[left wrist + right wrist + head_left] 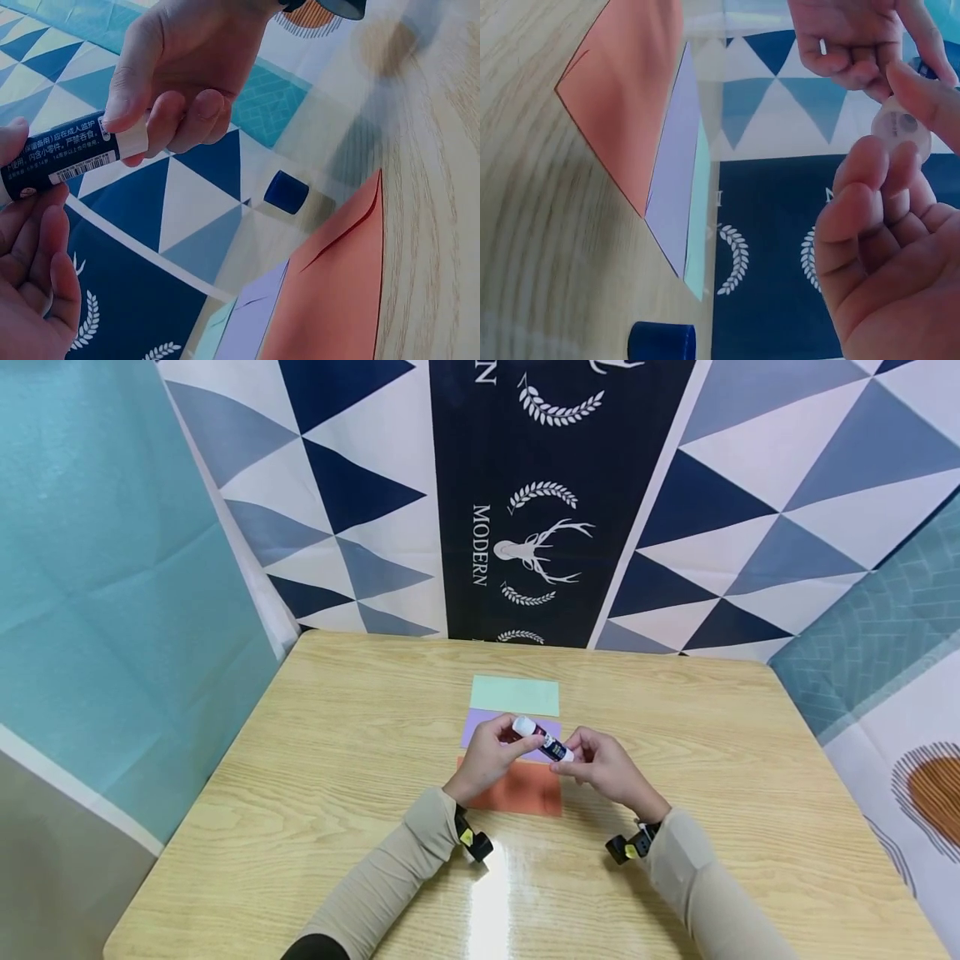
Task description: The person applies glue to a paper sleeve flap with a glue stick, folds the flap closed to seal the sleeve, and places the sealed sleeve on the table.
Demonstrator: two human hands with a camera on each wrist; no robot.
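Observation:
A glue stick (553, 746) with a dark printed label is held slantwise above the coloured papers. My left hand (491, 758) pinches the end with the white tip, thumb on one side and fingers on the other. With thumb and fingers, my right hand (606, 766) grips the white base (900, 129) at the other end. A blue cap (286, 193) sits on the table apart from the stick; in the head view it is hidden. Beneath the hands lie an orange-red paper (517, 789), a lilac paper (474, 727) and a pale green paper (514, 695) in a column.
The wooden table (322, 735) reaches past the papers on all sides. At its far edge hangs a patterned cloth (382, 485), and a teal cloth (112, 568) borders the left side. Both wrists carry a small camera (474, 842).

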